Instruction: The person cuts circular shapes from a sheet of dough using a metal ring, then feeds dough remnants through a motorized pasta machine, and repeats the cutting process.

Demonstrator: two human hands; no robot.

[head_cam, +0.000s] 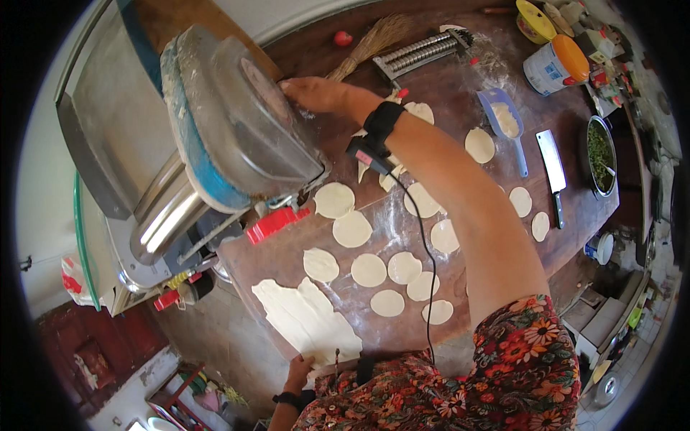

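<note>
At the bottom, my left hand [297,373] pinches the near edge of a wide, uneven dough sheet [310,318], which lies along the table's edge. My right arm stretches across the table. My right hand [310,94] is against the far side of a metal dough-rolling machine [259,124] with a blue band and a red handle [277,223]; the housing partly hides its fingers. Several flat dough rounds, among them one dough round [369,270], are spread over the floured wooden table [345,334]. Dough scraps [391,180] lie partly under my right forearm.
Farther back are a straw brush [374,43], a toothed roller attachment [420,56] and a red ball-like object [343,38]. On the right lie a flour scoop [504,116], a cleaver [552,167], a bowl of chopped greens [599,153] and an orange-lidded tub [555,65]. A black cable [423,231] hangs from my right wrist.
</note>
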